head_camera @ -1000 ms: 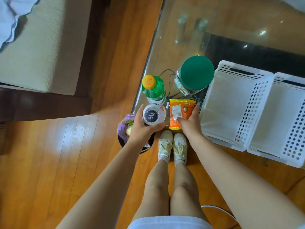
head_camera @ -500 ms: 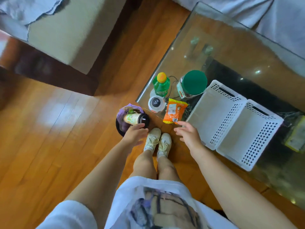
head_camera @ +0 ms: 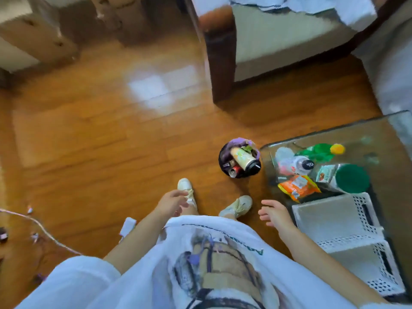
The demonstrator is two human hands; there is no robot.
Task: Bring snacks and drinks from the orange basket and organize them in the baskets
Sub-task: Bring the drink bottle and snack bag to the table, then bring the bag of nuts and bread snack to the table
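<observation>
Both hands, left [head_camera: 172,202] and right [head_camera: 274,214], loose and holding nothing; crinkled orange snack packet [head_camera: 298,189] near glass counter [head_camera: 379,139] edge, its print blurred unreadable.

I see both my hands free in front of my body, holding nothing. My left hand [head_camera: 171,202] hangs palm down, fingers loosely spread and slightly bent, the bare forearm running back toward the near left under a white sleeve. My right hand [head_camera: 275,214] is out to the right, fingers relaxed and fanned toward the left, thumb apart, its bare forearm stretching back to the near right corner. The two hands are well apart.
</observation>
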